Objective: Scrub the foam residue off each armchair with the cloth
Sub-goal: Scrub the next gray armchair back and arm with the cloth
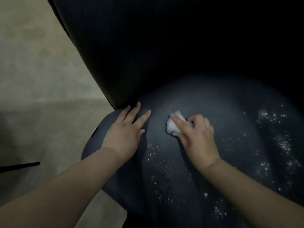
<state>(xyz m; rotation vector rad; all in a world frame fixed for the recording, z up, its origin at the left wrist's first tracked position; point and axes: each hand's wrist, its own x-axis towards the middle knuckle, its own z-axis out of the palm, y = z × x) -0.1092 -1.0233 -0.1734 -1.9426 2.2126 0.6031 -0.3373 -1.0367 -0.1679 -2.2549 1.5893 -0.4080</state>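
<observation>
A dark blue armchair (205, 99) fills most of the view, its seat lit and its backrest in shadow above. White foam specks (164, 167) dot the seat in front of my hands, and more foam residue (279, 142) lies on the right side. My right hand (197, 137) holds a small white cloth (174, 124) against the seat, index finger stretched over it and the other fingers curled round it. My left hand (126, 130) rests flat on the seat's left edge, fingers straight and spread, just left of the cloth.
Beige floor (32, 96) lies to the left of the chair. A thin black bar (21, 166), perhaps a furniture leg, lies low on the floor at the left edge. The chair's upper part is too dark to make out.
</observation>
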